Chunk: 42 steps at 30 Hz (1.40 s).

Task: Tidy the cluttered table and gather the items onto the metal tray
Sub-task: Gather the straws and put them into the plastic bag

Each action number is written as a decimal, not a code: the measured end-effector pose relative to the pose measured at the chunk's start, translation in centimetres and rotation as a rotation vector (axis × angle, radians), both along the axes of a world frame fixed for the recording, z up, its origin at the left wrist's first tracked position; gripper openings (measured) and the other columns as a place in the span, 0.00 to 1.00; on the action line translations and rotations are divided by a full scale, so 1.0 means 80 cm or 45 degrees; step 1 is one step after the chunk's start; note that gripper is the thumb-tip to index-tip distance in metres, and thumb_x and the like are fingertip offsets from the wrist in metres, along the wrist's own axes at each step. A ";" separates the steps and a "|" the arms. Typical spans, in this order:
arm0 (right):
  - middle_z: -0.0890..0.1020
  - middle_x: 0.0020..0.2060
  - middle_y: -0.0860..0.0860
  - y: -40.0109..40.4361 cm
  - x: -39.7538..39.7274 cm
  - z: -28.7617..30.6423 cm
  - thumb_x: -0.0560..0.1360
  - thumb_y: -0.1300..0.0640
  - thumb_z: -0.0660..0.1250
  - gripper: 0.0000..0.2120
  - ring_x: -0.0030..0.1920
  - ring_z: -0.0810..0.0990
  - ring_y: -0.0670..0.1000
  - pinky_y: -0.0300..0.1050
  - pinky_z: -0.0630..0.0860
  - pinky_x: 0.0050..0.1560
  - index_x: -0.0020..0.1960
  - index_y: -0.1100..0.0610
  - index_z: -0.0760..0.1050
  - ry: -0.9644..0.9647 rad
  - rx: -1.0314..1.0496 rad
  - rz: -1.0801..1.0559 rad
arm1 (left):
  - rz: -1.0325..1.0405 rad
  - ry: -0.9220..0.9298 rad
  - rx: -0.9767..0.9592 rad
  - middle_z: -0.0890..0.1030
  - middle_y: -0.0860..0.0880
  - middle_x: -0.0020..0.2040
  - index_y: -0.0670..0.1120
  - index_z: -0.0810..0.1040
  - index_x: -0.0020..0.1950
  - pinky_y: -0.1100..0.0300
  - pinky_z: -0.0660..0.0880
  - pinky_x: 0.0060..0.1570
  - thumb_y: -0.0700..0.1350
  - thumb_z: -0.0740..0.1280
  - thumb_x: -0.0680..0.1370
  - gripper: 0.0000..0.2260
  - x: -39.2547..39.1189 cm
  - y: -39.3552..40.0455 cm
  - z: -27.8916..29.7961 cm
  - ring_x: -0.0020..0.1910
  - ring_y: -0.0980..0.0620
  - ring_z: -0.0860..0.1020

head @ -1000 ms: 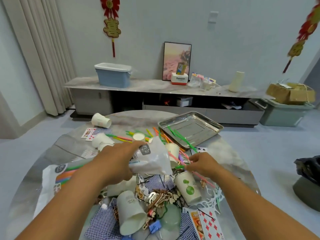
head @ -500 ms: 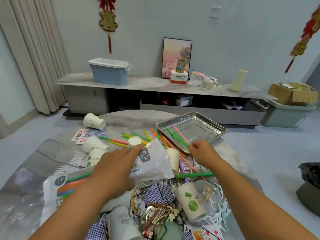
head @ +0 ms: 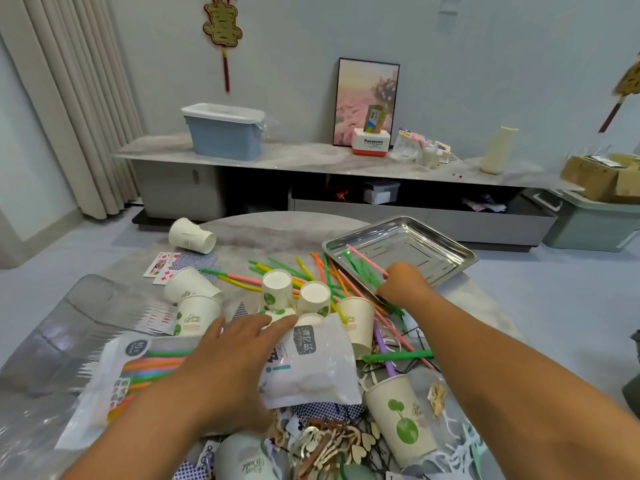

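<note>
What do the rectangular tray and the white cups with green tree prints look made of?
Rectangular tray: polished metal, likely stainless steel; it mirrors the room and the straws. White cup with green tree print: matte paper, it seems, with a rolled rim and printed logo.

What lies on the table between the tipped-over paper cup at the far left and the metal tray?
In the head view, bare marble tabletop fills most of the stretch between the tipped-over cup and the metal tray; the colored straws lie just nearer the camera.

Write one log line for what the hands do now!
right hand: holds pink straw over tray | left hand: on white bag
</note>
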State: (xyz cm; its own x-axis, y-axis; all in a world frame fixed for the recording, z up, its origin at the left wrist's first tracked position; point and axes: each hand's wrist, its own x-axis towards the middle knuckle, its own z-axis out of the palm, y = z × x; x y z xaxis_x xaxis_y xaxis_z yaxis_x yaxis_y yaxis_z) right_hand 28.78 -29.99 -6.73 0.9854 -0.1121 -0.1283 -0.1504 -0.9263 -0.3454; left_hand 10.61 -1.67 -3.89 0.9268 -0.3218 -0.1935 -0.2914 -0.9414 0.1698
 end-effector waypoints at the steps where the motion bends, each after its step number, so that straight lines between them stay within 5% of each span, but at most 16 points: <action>1: 0.77 0.37 0.54 0.001 0.001 0.000 0.79 0.62 0.66 0.03 0.33 0.74 0.51 0.42 0.72 0.32 0.50 0.61 0.76 0.011 0.002 0.002 | -0.008 0.009 -0.010 0.47 0.59 0.80 0.66 0.34 0.78 0.48 0.38 0.78 0.64 0.74 0.63 0.58 0.000 -0.001 -0.001 0.80 0.56 0.43; 7: 0.73 0.36 0.54 -0.006 -0.004 0.007 0.79 0.63 0.65 0.04 0.34 0.72 0.51 0.41 0.70 0.33 0.46 0.62 0.73 0.095 0.036 0.026 | -0.022 0.063 -0.156 0.43 0.61 0.80 0.70 0.33 0.76 0.50 0.37 0.78 0.74 0.74 0.57 0.62 -0.003 -0.010 0.001 0.79 0.59 0.38; 12: 0.75 0.40 0.56 -0.014 -0.027 0.022 0.82 0.60 0.60 0.10 0.34 0.70 0.51 0.41 0.68 0.32 0.53 0.66 0.75 0.135 0.046 0.126 | -0.019 0.059 -0.299 0.44 0.63 0.80 0.79 0.34 0.69 0.56 0.40 0.76 0.82 0.67 0.54 0.55 -0.001 -0.011 0.008 0.79 0.62 0.41; 20: 0.79 0.57 0.61 -0.040 -0.090 0.005 0.84 0.57 0.54 0.16 0.51 0.76 0.58 0.46 0.70 0.48 0.65 0.64 0.72 0.359 -0.016 0.314 | 0.026 0.006 -0.270 0.54 0.58 0.81 0.64 0.47 0.81 0.52 0.48 0.77 0.79 0.63 0.66 0.49 -0.005 -0.024 -0.003 0.79 0.56 0.50; 23: 0.78 0.48 0.53 -0.052 -0.102 0.000 0.79 0.51 0.64 0.14 0.42 0.74 0.50 0.45 0.71 0.40 0.60 0.56 0.70 0.487 0.010 0.298 | 0.034 -0.019 -0.226 0.56 0.56 0.81 0.62 0.49 0.81 0.51 0.48 0.79 0.76 0.63 0.70 0.45 -0.007 -0.034 -0.004 0.80 0.54 0.51; 27: 0.78 0.52 0.52 -0.053 -0.106 -0.007 0.69 0.39 0.75 0.30 0.50 0.78 0.50 0.47 0.75 0.48 0.61 0.55 0.70 0.473 0.094 0.248 | 0.034 -0.054 -0.232 0.59 0.56 0.80 0.59 0.52 0.81 0.52 0.50 0.78 0.72 0.63 0.75 0.40 -0.011 -0.048 -0.004 0.78 0.55 0.54; 30: 0.77 0.52 0.51 -0.039 -0.107 -0.013 0.62 0.38 0.79 0.39 0.48 0.76 0.48 0.45 0.74 0.44 0.64 0.55 0.68 0.492 0.114 0.226 | 0.018 -0.095 -0.258 0.60 0.58 0.78 0.58 0.53 0.81 0.53 0.50 0.78 0.68 0.63 0.77 0.37 -0.013 -0.059 -0.003 0.77 0.55 0.56; 36: 0.81 0.44 0.54 -0.019 -0.107 -0.027 0.70 0.49 0.74 0.17 0.45 0.81 0.53 0.49 0.78 0.44 0.52 0.58 0.74 0.314 0.011 0.262 | -0.010 -0.214 -0.264 0.61 0.58 0.77 0.58 0.57 0.81 0.60 0.49 0.73 0.66 0.65 0.78 0.35 -0.004 -0.075 0.003 0.75 0.57 0.56; 42: 0.82 0.41 0.49 -0.027 -0.105 -0.015 0.71 0.42 0.68 0.17 0.43 0.80 0.52 0.44 0.73 0.40 0.50 0.54 0.77 0.212 -0.218 0.290 | -0.148 -0.231 -0.176 0.65 0.56 0.75 0.56 0.62 0.79 0.57 0.53 0.74 0.63 0.66 0.79 0.31 0.027 -0.097 0.001 0.75 0.53 0.60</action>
